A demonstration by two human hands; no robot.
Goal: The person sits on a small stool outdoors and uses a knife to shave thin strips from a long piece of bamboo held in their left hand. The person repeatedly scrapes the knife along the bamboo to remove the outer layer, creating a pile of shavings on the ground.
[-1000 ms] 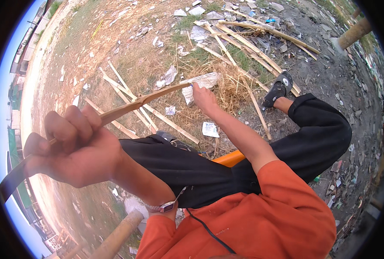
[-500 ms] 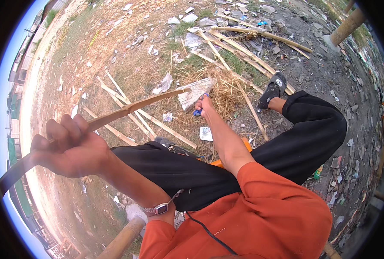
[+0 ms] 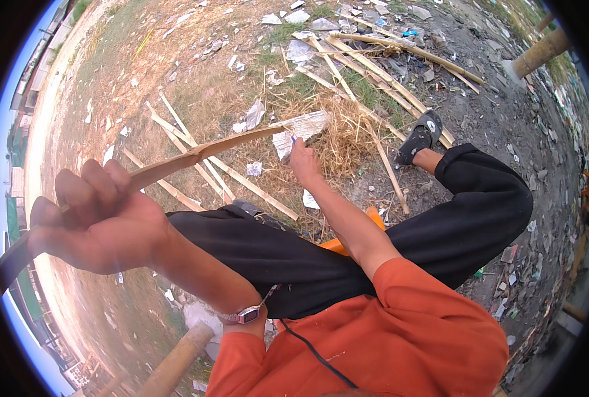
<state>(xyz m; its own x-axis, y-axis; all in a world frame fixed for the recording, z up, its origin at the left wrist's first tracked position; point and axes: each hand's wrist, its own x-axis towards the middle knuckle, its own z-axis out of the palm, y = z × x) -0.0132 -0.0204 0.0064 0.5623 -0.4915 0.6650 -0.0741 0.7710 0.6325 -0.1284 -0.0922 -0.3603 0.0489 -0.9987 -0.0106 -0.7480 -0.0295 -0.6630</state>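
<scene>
bamboo strip (image 3: 200, 153) was long, flat, tan, knotted midway, slightly bowed | it ran from the left hand (image 3: 105, 215), curled tightly around it, to just beside the right hand (image 3: 305, 165), closed on a mostly hidden blue object (image 3: 294, 140) | dry straw (image 3: 347, 142) lay beyond

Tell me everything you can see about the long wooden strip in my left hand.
The strip is long, narrow and tan, bamboo by its look, with a raised joint partway along; it looks slightly curved. It slants up from the lower left, its near end darker. Your left hand grips it; the far end shows close to your right hand, though contact there is hard to tell.
</scene>
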